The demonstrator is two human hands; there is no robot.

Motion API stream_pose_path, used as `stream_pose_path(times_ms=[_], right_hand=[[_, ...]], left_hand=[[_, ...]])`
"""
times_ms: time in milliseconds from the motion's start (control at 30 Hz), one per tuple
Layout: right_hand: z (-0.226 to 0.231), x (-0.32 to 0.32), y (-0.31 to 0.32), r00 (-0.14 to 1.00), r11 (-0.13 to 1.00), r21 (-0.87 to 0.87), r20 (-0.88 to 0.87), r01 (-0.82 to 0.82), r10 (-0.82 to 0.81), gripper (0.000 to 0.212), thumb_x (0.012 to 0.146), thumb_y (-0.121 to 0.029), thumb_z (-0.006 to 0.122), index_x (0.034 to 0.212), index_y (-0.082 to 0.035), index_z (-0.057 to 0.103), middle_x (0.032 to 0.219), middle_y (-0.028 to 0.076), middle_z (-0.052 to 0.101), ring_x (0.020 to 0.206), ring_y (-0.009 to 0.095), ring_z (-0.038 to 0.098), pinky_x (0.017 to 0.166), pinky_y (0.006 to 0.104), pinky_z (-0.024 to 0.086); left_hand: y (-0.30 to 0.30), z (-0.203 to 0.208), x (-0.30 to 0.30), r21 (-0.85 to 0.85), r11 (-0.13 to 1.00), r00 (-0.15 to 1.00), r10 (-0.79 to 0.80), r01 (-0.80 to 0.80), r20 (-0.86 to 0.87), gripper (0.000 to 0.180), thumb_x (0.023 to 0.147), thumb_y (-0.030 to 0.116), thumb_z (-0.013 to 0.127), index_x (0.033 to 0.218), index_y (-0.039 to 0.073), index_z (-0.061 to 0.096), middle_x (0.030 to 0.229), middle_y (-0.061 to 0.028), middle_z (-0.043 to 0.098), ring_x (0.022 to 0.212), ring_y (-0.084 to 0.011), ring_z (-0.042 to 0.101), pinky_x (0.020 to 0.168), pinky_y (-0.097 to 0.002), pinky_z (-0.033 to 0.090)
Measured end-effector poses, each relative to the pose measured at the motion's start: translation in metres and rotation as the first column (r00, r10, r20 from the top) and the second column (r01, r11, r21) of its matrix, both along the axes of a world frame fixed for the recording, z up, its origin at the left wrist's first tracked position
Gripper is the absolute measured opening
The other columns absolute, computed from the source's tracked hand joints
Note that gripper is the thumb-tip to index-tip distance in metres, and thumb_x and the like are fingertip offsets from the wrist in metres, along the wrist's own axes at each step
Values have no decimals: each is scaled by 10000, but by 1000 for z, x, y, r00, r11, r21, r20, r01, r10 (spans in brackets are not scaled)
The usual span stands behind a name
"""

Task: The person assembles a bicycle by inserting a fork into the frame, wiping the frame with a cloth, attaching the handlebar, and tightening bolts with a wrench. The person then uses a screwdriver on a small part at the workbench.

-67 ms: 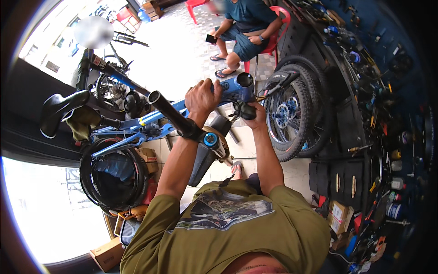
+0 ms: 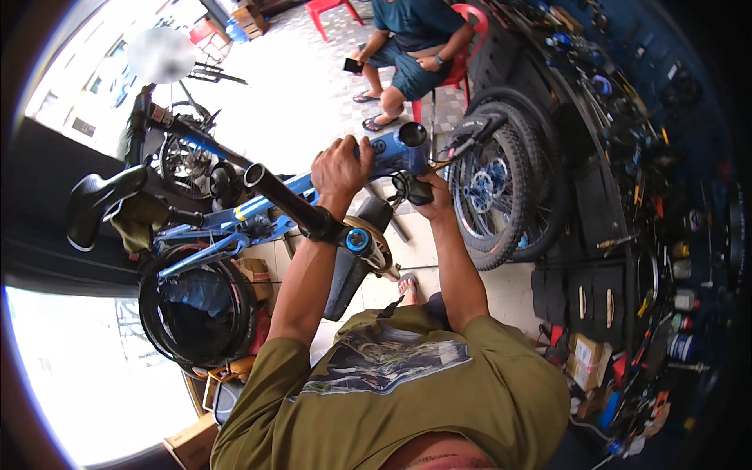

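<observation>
A blue bicycle frame stretches across the middle, with its head tube open at the top. My left hand is wrapped over the frame's tube just behind the head tube. Beneath the head tube, my right hand grips a dark rounded part with thin cables, whose kind I cannot make out. A suspension fork with a black steerer tube and a blue cap lies across my left forearm. The saddle is at the frame's left end, with a cloth under it.
Mountain bike wheels lean at the right, near a wall of hanging tools. More tires stand at the left. A seated person holds a phone on a red chair. Another bike is behind. A cardboard box lies right.
The whole view has shifted slightly, so the bike and both hands sit a little further left. Both hands keep their holds.
</observation>
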State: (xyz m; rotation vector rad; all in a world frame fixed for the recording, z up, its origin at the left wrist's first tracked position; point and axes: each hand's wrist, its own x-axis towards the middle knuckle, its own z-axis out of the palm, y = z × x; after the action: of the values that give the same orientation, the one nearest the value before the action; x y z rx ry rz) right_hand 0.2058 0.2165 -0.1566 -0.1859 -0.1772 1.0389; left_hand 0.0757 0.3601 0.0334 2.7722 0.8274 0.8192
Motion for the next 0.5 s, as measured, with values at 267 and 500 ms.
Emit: stream_pose_path(times_ms=[267, 500], right_hand=[[15, -6, -54, 968, 909, -385, 242, 157, -65, 397, 875, 21, 557, 1265, -5, 625, 993, 88, 687, 814, 181, 674, 755, 328, 558], [-49, -25, -213, 923, 462, -799, 328, 385, -203, 369, 975, -170, 671, 1326, -60, 639, 1035, 21, 705, 874, 103, 654, 764, 264, 538]], left_hand=[[-3, -2, 6, 40, 999, 1000, 4, -4, -4, 420, 1001, 432, 560, 796, 80, 665, 804, -187, 711, 723, -431, 693, 674, -521, 544], [-5, -7, 13, -9, 1000, 999, -13, 13, 33, 455, 1036, 449, 501, 821, 86, 672, 833, -221, 709, 769, -487, 666, 662, -580, 502]])
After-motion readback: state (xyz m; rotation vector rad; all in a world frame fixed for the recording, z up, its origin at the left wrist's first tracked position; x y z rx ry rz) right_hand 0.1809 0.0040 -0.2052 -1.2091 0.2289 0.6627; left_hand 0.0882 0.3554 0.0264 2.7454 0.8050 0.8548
